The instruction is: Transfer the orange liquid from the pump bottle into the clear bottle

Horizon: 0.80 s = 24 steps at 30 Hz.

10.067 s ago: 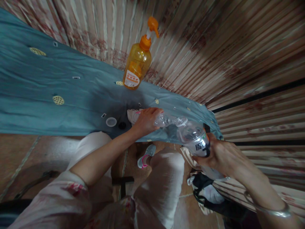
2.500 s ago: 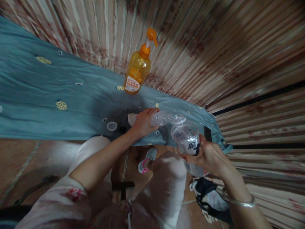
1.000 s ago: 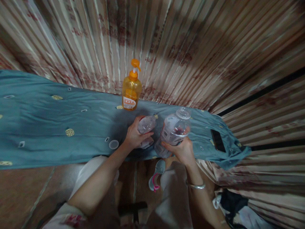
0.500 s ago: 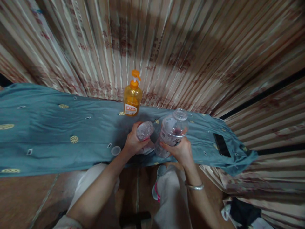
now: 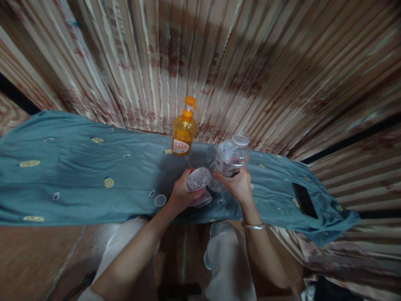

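My left hand (image 5: 183, 193) is closed around a small clear plastic container (image 5: 199, 179), tilted with its rounded end up; its lower part is partly hidden. In my right hand (image 5: 239, 184) is a large clear plastic bottle (image 5: 234, 154) with a printed label, gripped around its lower half and standing nearly upright. Its top faces away from me. The two containers are side by side, almost touching. A small round translucent lid (image 5: 160, 200) lies on the cloth left of my left hand. Behind my hands stands an orange pump bottle (image 5: 184, 136), partly filled.
A blue-green patterned cloth (image 5: 78, 175) covers the narrow surface. Toward its right end lies a black phone (image 5: 305, 200). A pleated curtain (image 5: 140, 62) hangs close behind. Dark items (image 5: 333, 289) are on the floor at lower right.
The view has shifted slightly, so the scene sits further right. My right hand has moved the large bottle a little away from me and toward the left. Both hands keep their holds.
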Each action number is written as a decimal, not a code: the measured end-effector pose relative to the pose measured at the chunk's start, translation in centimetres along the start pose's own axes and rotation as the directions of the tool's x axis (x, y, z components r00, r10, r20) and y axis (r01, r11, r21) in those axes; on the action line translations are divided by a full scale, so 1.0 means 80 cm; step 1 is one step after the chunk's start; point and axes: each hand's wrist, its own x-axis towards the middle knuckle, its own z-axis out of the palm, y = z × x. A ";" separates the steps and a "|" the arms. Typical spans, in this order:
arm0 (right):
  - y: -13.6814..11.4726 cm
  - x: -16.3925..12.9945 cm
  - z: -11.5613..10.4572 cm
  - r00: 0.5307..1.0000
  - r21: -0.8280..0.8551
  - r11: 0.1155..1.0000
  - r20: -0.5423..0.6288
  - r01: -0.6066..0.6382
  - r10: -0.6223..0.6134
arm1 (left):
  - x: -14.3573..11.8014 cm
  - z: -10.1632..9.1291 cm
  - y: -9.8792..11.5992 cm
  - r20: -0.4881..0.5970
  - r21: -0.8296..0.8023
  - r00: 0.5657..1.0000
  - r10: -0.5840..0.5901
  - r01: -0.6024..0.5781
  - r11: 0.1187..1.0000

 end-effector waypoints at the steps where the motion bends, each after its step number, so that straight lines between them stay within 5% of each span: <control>1: -0.001 0.005 0.005 1.000 0.006 1.000 -0.007 0.012 -0.012 | -0.001 -0.001 0.002 0.001 -0.010 1.000 -0.008 0.008 1.000; 16: -0.009 0.048 0.082 0.996 0.238 0.969 0.051 0.063 -0.078 | -0.013 -0.009 0.001 0.041 0.005 0.998 0.040 -0.040 0.999; 24: -0.011 0.051 0.096 0.995 0.248 0.968 0.077 0.037 -0.057 | -0.016 -0.011 0.016 0.056 -0.007 0.998 -0.040 0.040 0.999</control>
